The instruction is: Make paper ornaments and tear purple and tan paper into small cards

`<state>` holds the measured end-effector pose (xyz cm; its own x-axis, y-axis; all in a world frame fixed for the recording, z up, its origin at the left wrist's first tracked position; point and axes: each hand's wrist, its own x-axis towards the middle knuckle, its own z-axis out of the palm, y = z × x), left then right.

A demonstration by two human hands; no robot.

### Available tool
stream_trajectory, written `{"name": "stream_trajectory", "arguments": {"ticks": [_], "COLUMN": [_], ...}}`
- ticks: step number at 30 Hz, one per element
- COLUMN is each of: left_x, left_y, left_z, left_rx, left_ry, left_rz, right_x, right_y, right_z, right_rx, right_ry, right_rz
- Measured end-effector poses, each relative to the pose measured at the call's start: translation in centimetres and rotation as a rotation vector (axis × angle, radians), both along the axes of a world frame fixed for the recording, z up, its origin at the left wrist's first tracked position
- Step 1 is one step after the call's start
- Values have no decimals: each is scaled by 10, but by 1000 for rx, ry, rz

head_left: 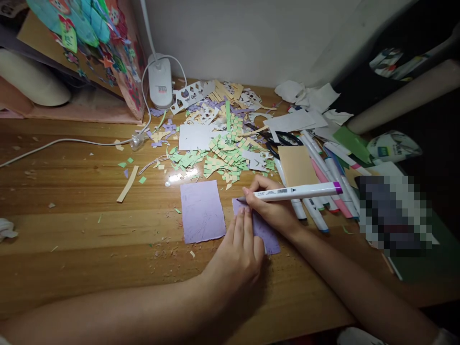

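Note:
My right hand (273, 207) grips a white marker (298, 191) with a purple end, its tip touching the upper left corner of a small purple paper (268, 237). Stretched out flat, the fingers of my left hand (240, 249) press that paper onto the wooden table, covering much of it. Just to the left lies another purple paper (202, 211) with rough edges and faint creases. No mark under the marker tip can be made out.
Behind the hands spreads a heap of cut paper scraps (226, 139) with a white card (194, 137) on it. Several markers (334, 177) and a tan paper (296, 165) lie to the right. A white lamp base (160, 82) stands by the wall, its cord running left.

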<state>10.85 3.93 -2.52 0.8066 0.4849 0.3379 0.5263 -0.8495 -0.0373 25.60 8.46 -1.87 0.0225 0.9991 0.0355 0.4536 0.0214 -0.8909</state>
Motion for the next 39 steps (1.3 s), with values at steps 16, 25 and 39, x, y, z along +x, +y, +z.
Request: {"name": "stream_trajectory", "arguments": {"ticks": [16, 25, 39], "left_x": [-3, -2, -4], "left_y": [10, 9, 9], "left_z": [4, 4, 6], "left_rx": [-126, -157, -172], "left_ry": [6, -15, 51], "left_rz": [-24, -20, -25], "right_x": [5, 5, 12], "right_y": [1, 2, 1], "right_z": [3, 4, 5], "right_rx": [25, 45, 65], "right_ry": [-31, -37, -50], "right_rz": [-66, -49, -95]}}
